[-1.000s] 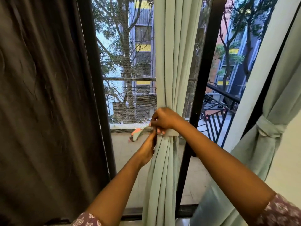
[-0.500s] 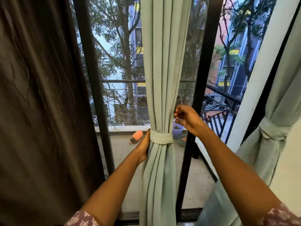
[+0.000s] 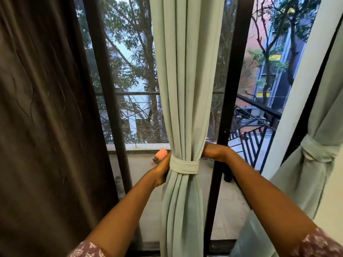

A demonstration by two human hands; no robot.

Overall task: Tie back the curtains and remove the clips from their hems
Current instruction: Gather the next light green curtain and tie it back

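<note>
Balcony window behind: curtain (image 3: 185,89), cinched by tie (image 3: 184,166), sits between hands; left hand (image 3: 161,169) grips it, right hand (image 3: 211,152) grip unclear.

Lit by soft daylight through the window glass (image 3: 133,75), brightest on the pale sky patches outside. Dim indoors; dark curtain (image 3: 42,127) at left nearly in shadow, streaked with motion blur. Centre pale curtain (image 3: 185,80) evenly lit and fairly sharp. Strong wide-angle bending of the window frame (image 3: 232,89) toward the edges. No harsh glare.

Bare forearms w/ mauve floral-print sleeves (image 3: 315,243), white pattern.
</note>
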